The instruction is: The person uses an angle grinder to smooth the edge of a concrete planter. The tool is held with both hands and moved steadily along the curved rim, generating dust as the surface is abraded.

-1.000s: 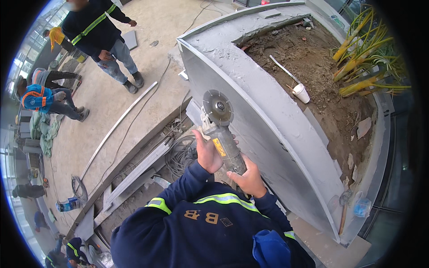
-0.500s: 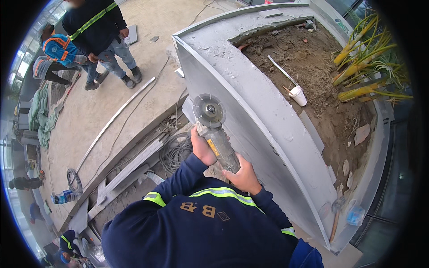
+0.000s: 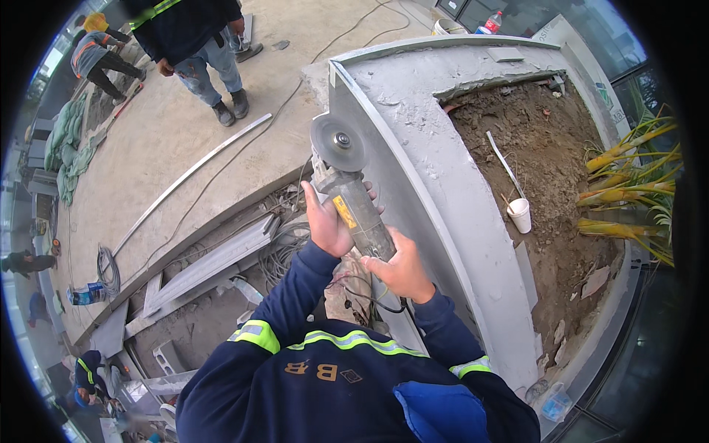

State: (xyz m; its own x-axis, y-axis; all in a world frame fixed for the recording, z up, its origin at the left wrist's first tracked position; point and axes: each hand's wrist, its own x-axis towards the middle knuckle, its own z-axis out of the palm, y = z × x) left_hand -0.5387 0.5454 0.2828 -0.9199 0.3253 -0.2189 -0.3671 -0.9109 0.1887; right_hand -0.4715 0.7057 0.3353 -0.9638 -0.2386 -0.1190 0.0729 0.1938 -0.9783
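Both hands grip a grey, dusty angle grinder (image 3: pixel 358 221) with a yellow label, held over the grey wall of a raised planter (image 3: pixel 417 236). My left hand (image 3: pixel 329 225) is wrapped round the body just below the head; my right hand (image 3: pixel 402 266) holds the rear end. The round cutting disc (image 3: pixel 332 151) faces up at the top, left of the planter's upper corner, its rim looking smooth and blurred. A black cord (image 3: pixel 373 299) hangs from the tool's back. Whether the disc touches anything I cannot tell.
The planter's soil (image 3: pixel 532 288) holds a white cup (image 3: pixel 520 214) and palm (image 3: pixel 620 192). Cables (image 3: pixel 284 247), long boards (image 3: pixel 207 262) and a block (image 3: pixel 168 356) lie along a step. A co-worker (image 3: pixel 193 66) stands upper left; others are bent over at left. A bottle (image 3: pixel 493 23) stands behind.
The view has shifted, bringing the planter's back and corner lower and rightward. The disc's notched rim, distinct earlier, now looks smeared. The grinder sits higher and further left, still in both hands.
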